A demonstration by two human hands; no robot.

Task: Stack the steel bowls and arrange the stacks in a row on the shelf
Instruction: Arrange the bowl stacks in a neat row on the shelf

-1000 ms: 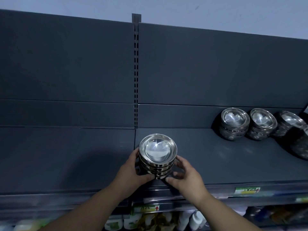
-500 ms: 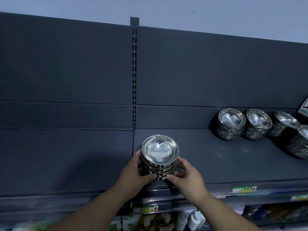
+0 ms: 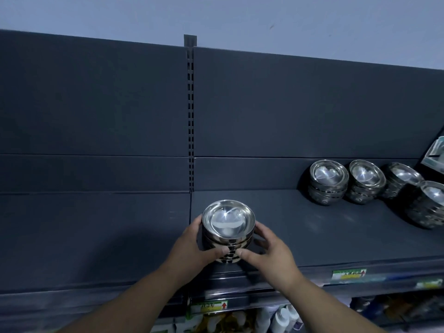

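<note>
A stack of steel bowls [image 3: 228,222] stands near the front of the dark shelf [image 3: 312,236], just right of the shelf joint. My left hand [image 3: 192,246] grips its left side and my right hand [image 3: 266,251] grips its right side, with both thumbs on the lower bowls at the front. Three more stacks stand in a row at the back right: one [image 3: 328,181], a second [image 3: 366,180] and a third [image 3: 401,180]. Another stack [image 3: 430,203] sits closer, at the right edge.
A slotted upright [image 3: 190,116] divides the grey back panels. The left shelf section [image 3: 91,231] is bare. Price labels [image 3: 349,273] line the shelf front, and bottles [image 3: 281,319] and packets sit on the shelf below. A card [image 3: 436,155] leans at far right.
The stack between my hands has moved slightly further onto the shelf, and my thumbs have closed in at its front. The view has shifted a little rightward.
</note>
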